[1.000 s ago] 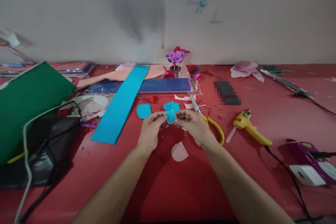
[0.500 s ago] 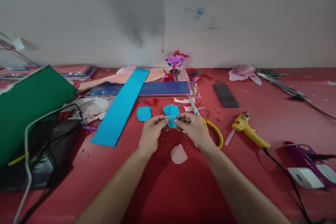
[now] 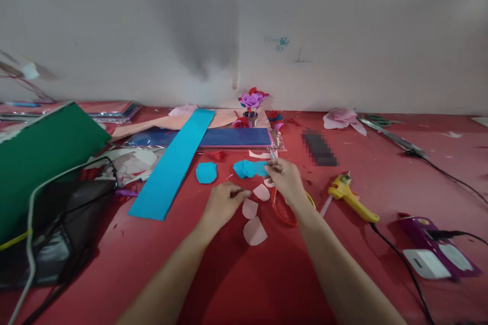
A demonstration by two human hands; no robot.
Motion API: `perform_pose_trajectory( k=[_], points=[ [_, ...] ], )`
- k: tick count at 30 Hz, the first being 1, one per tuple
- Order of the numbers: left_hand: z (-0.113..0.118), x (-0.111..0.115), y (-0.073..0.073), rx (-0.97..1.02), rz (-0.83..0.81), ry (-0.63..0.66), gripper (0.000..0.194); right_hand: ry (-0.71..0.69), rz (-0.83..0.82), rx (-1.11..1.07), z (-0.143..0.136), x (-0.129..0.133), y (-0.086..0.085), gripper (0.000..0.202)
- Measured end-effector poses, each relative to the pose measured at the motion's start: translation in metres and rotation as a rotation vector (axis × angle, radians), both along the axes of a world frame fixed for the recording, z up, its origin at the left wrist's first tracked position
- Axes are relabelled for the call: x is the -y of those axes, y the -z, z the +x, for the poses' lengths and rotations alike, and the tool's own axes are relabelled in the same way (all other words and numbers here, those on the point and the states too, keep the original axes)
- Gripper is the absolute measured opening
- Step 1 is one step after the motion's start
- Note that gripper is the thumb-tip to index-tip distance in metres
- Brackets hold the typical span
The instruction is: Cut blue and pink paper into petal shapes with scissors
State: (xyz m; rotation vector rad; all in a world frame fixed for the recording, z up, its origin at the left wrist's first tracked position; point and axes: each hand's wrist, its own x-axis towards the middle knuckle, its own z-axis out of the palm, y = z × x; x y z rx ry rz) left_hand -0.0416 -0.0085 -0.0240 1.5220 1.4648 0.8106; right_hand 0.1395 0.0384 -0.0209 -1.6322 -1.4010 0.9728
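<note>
My right hand reaches over the scissors and pinches the right end of a blue paper piece. That piece meets a small crumpled blue paper pile, and I cannot tell where one ends. Lower on the left, my left hand hovers with thumb and fingers slightly apart, nothing visible between them. Right by its fingertips lies a pale pink paper petal, with another pink petal above and a larger one below. A stack of blue petals sits farther left.
A long blue paper strip crosses a packet of dark blue sheets. Behind stands a small pot of paper flowers. To the right are a yellow glue gun and a purple power strip; cables and green paper fill the left.
My hands have separated: the left dropped lower and let go of the blue paper, while the right stayed with blue paper. More pink petals and the scissors' red handle are uncovered. The view tilted up.
</note>
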Motion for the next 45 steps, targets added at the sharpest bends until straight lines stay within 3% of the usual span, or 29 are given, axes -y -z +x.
perform_pose_trajectory(
  k=[4,7,11,17,22,25,29,34,38,41,45],
  points=[
    [0.003,-0.017,0.005,-0.273,0.182,-0.203,0.025,-0.076,-0.046,0.189,-0.015,-0.023,0.007,0.008],
    [0.013,-0.033,0.006,-0.403,0.174,-0.23,0.027,-0.116,-0.054,0.339,-0.025,-0.031,0.008,0.018],
    [0.026,-0.05,0.005,-0.431,0.068,-0.287,0.031,-0.148,-0.027,0.459,-0.029,-0.035,0.005,0.015],
    [0.026,-0.066,0.006,-0.186,0.045,-0.334,0.025,-0.182,0.014,0.405,-0.028,-0.036,0.002,0.017],
    [0.017,-0.061,0.007,0.032,0.067,-0.337,0.025,-0.132,0.068,0.194,-0.025,-0.028,0.002,0.013],
    [0.009,-0.05,0.006,0.313,0.018,-0.351,0.028,-0.108,0.105,-0.007,-0.021,-0.017,-0.001,0.009],
    [0.002,-0.035,0.005,0.733,-0.1,-0.316,0.034,-0.113,0.11,-0.248,-0.014,-0.001,-0.007,0.02],
    [0.001,-0.032,0.003,0.777,-0.172,-0.278,0.034,-0.066,0.082,-0.574,-0.006,0.003,-0.008,0.026],
    [0.003,-0.032,0.0,0.852,-0.154,-0.205,0.025,0.011,0.176,-0.333,-0.007,0.0,-0.001,0.015],
    [0.005,-0.03,-0.002,0.882,-0.104,-0.123,0.022,-0.099,0.115,-0.254,-0.012,0.001,0.002,0.006],
    [0.008,-0.027,-0.002,0.765,-0.058,-0.138,0.038,-0.226,0.028,-0.285,-0.017,0.005,-0.001,0.004]
  ],
)
